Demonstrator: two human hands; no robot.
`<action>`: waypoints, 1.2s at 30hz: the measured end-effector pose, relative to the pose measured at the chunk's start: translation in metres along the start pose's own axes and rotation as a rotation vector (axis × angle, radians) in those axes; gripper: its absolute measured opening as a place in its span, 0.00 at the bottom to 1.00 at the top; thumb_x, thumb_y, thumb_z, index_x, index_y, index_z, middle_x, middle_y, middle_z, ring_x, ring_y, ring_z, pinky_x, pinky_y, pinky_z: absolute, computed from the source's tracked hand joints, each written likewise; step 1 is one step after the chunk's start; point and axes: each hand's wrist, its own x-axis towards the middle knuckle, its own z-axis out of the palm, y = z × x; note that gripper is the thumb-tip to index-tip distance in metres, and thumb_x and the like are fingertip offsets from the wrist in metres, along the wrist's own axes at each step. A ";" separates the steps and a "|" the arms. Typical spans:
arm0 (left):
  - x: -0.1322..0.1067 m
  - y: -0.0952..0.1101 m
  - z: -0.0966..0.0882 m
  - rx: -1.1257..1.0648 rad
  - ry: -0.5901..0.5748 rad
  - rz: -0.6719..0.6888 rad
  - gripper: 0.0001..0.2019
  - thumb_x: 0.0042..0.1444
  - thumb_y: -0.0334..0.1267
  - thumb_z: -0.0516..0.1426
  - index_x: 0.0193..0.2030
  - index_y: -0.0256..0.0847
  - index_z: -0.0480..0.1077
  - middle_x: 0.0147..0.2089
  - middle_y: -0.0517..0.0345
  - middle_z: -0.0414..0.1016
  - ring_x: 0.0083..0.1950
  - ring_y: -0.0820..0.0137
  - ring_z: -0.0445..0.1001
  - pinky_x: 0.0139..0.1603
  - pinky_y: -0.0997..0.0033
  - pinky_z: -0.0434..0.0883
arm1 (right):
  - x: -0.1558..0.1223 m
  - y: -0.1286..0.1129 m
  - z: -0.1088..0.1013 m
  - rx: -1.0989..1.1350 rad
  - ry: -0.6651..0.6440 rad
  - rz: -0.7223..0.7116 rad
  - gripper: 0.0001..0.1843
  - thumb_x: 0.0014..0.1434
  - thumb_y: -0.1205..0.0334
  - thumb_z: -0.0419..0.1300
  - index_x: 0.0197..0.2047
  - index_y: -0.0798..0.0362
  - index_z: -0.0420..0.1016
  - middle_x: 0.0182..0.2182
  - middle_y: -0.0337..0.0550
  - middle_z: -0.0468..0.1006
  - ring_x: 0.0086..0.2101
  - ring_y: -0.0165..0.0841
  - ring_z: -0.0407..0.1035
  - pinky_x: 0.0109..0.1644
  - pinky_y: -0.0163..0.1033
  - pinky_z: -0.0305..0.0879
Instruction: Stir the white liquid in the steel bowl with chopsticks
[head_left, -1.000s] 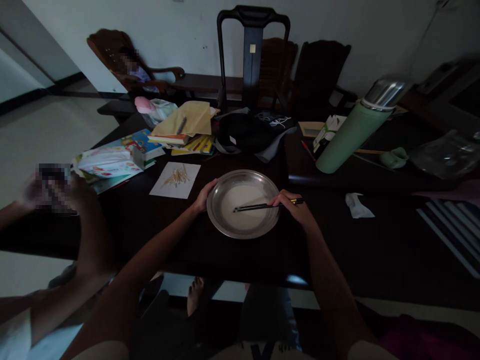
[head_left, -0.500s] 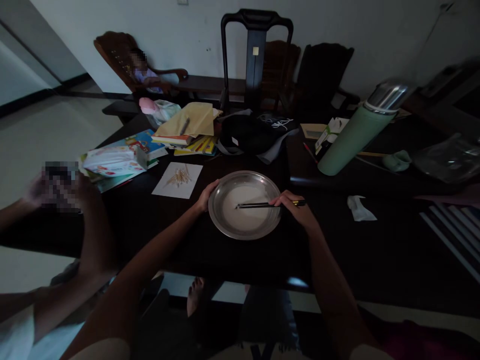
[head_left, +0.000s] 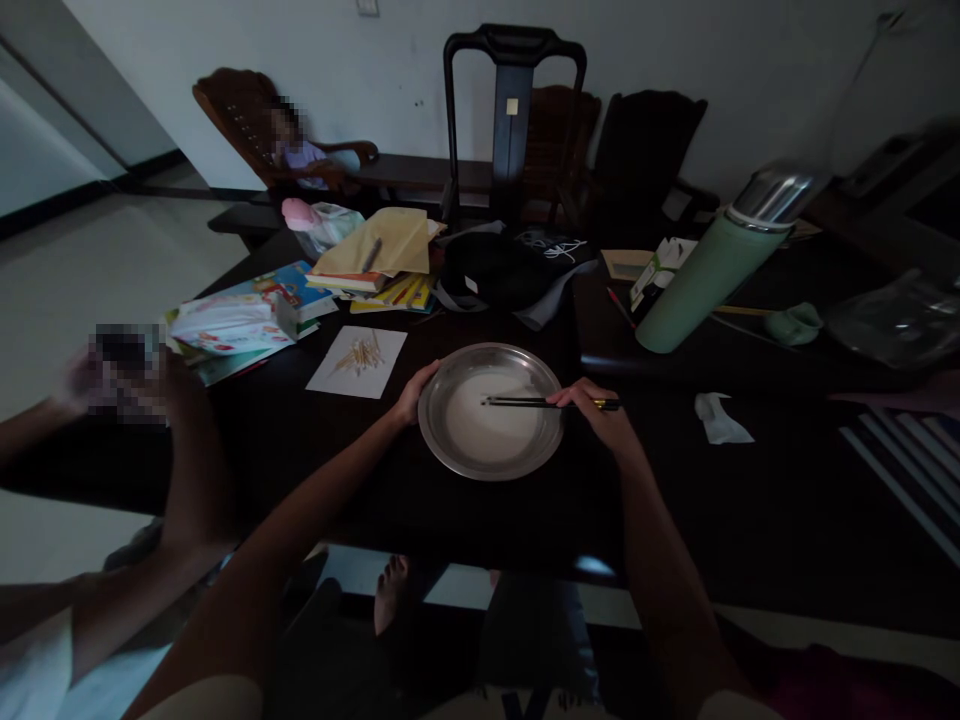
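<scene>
Where the dark table (head_left: pixel 337 480) runs off at your far left, another person's hands (head_left: pixel 124 375) are raised around a small object, blurred out, so no telling what it is; just right of them, a loose pile of colourful books (head_left: pixel 240 315) lies on the tabletop; next along, a white sheet of paper (head_left: pixel 358 362) with a small heap of toothpicks (head_left: pixel 360 352) on it, a little apart from your left hand; your left hand (head_left: pixel 415 392) is loosely curled and clasps the left rim of the metal plate (head_left: pixel 480 472), thumb along the upper edge, the fingers too dim to read; the plate sits flat on the table, straight in front of you, round, pale inside; a pair of dark chopsticks (head_left: pixel 525 402) lies almost level across its right half, tips pointing left over the middle of the dish, too dim to tell whether they touch the bottom; your right hand (head_left: pixel 604 418) is closed on the chopsticks near their back end, just outside the right rim, fingers pinched together; farther right and back, a green flask (head_left: pixel 697 280) with a steel cap; right of your right hand, a crumpled white tissue (head_left: pixel 720 418) on the table, well apart from the plate
</scene>
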 end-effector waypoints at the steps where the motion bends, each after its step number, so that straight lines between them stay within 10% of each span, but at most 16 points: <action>1: 0.000 0.000 0.000 -0.001 0.004 0.009 0.15 0.57 0.45 0.59 0.41 0.34 0.77 0.25 0.57 0.76 0.26 0.67 0.74 0.29 0.71 0.68 | 0.000 0.001 -0.002 0.003 0.044 0.000 0.19 0.62 0.47 0.56 0.27 0.48 0.78 0.33 0.40 0.83 0.39 0.37 0.75 0.49 0.44 0.66; 5: 0.001 -0.001 0.000 0.003 0.024 -0.001 0.14 0.58 0.45 0.58 0.37 0.34 0.77 0.24 0.57 0.75 0.25 0.68 0.73 0.31 0.70 0.69 | -0.002 0.005 -0.010 0.089 0.148 0.028 0.22 0.63 0.48 0.54 0.22 0.48 0.75 0.26 0.39 0.81 0.31 0.35 0.75 0.43 0.42 0.68; 11: 0.004 -0.002 -0.003 -0.001 0.016 0.018 0.13 0.58 0.44 0.59 0.38 0.35 0.77 0.24 0.57 0.75 0.26 0.68 0.73 0.31 0.71 0.68 | 0.000 -0.002 0.004 0.044 -0.059 0.013 0.20 0.63 0.47 0.55 0.27 0.48 0.78 0.31 0.40 0.83 0.37 0.36 0.76 0.48 0.43 0.67; 18: 0.003 -0.003 -0.005 0.039 -0.052 0.048 0.16 0.57 0.47 0.58 0.41 0.35 0.77 0.27 0.56 0.77 0.29 0.66 0.74 0.33 0.69 0.70 | -0.003 -0.001 -0.010 0.090 0.115 0.065 0.22 0.62 0.47 0.55 0.23 0.49 0.75 0.26 0.40 0.82 0.32 0.35 0.76 0.44 0.43 0.69; 24: 0.003 -0.002 -0.004 0.040 -0.038 0.046 0.14 0.56 0.46 0.59 0.37 0.35 0.76 0.23 0.58 0.75 0.25 0.69 0.72 0.28 0.72 0.68 | -0.002 -0.006 0.003 0.068 -0.082 0.020 0.21 0.63 0.47 0.54 0.25 0.49 0.77 0.30 0.41 0.83 0.35 0.36 0.76 0.47 0.43 0.69; 31: 0.002 -0.002 -0.004 0.040 -0.029 0.036 0.16 0.57 0.47 0.59 0.42 0.35 0.77 0.26 0.56 0.76 0.27 0.67 0.74 0.32 0.69 0.69 | -0.001 0.000 -0.010 0.075 0.138 0.049 0.22 0.62 0.46 0.55 0.22 0.49 0.74 0.26 0.40 0.81 0.31 0.36 0.76 0.44 0.44 0.70; 36: 0.003 -0.002 -0.004 0.008 0.022 0.024 0.13 0.56 0.44 0.60 0.39 0.35 0.77 0.26 0.57 0.76 0.28 0.67 0.74 0.32 0.70 0.69 | -0.003 0.000 -0.004 0.099 -0.019 0.020 0.22 0.63 0.48 0.54 0.23 0.49 0.76 0.26 0.40 0.81 0.32 0.35 0.75 0.44 0.43 0.69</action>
